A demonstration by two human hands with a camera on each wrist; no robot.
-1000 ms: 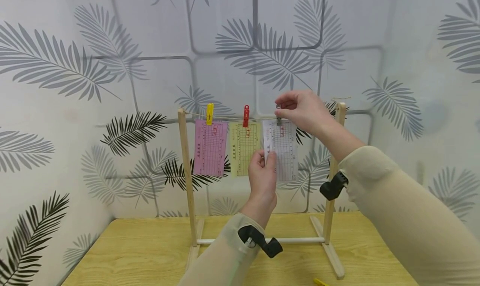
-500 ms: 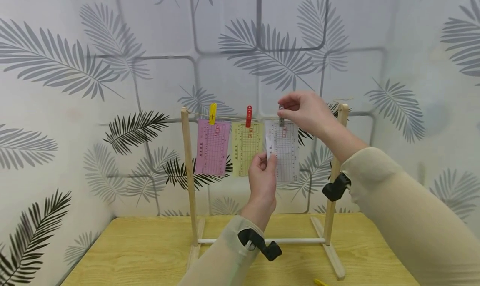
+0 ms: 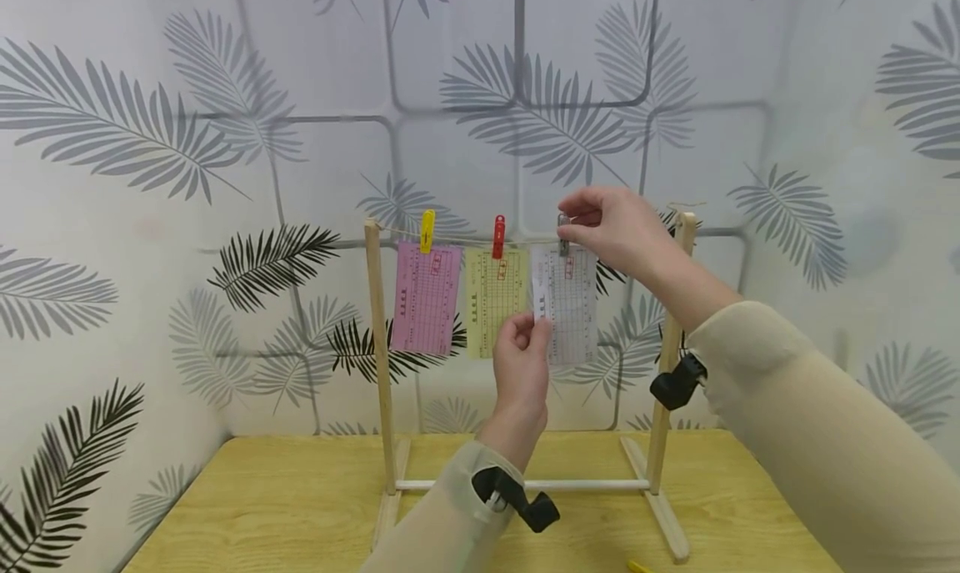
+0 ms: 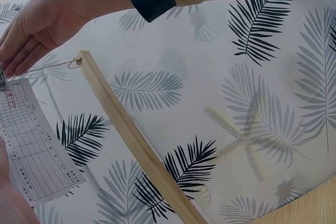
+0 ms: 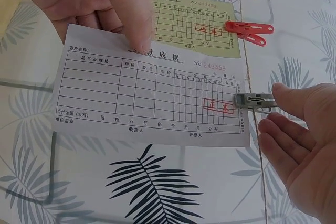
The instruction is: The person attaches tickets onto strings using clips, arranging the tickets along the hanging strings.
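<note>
A white printed receipt hangs from a twine line on a wooden frame. A grey clothespin clips its top edge at the line. My right hand holds this clothespin by its handles between thumb and fingers. At the receipt's left edge, my left hand pinches the paper, thumb in front and fingers behind. To the left hang a yellow receipt under a red clothespin and a pink receipt under a yellow clothespin.
The frame has a left post, a right post and a white lower bar. It stands on a wood-grain table before a leaf-patterned wall. A small yellow object lies at the front edge of view, partly cut off.
My left hand has slipped slightly down the receipt's edge. My right hand stays at the grey clothespin, and the head view has shifted a little.
</note>
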